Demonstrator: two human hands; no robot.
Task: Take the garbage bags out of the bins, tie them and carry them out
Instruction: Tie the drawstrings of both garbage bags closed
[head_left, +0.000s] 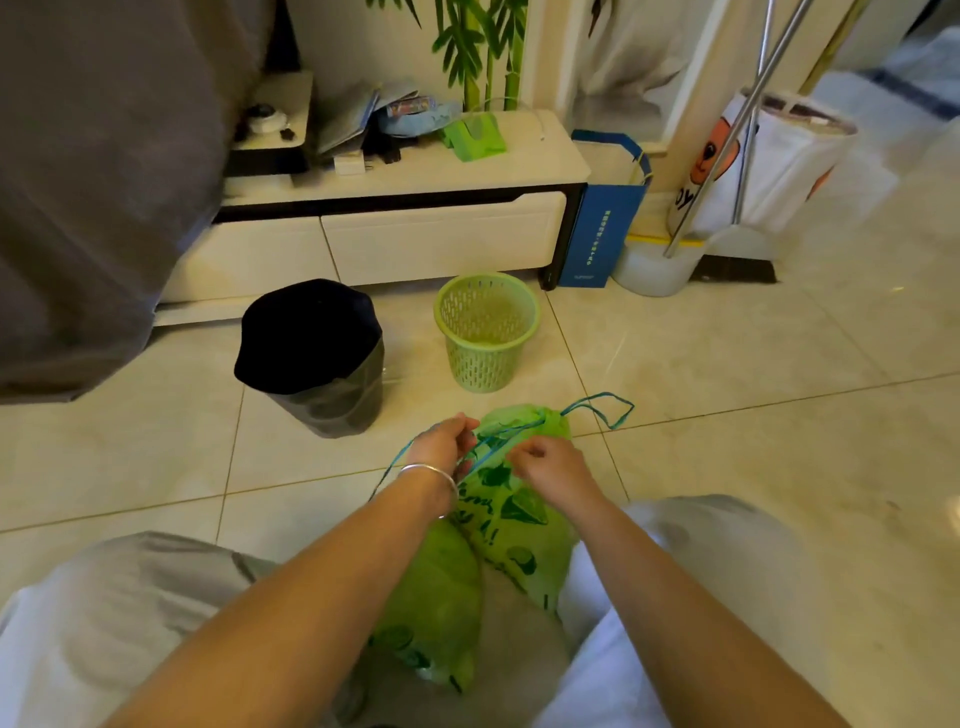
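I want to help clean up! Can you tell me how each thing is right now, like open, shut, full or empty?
Green printed plastic garbage bag: out of its bin, neck gathered.
Blue drawstring cord: pulled out, loops loose, not knotted yet.
Green perforated plastic basket: upright, empty, no liner.
Grey round bin: upright, black liner still in.
White cabinet drawers: shut.
Left hand: fingers pinching the cord.
Right hand: fingers pinching the cord.

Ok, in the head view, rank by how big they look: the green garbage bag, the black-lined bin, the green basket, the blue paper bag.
1. green garbage bag, nearest the camera, so flattered
2. black-lined bin
3. green basket and blue paper bag: too alike to rank
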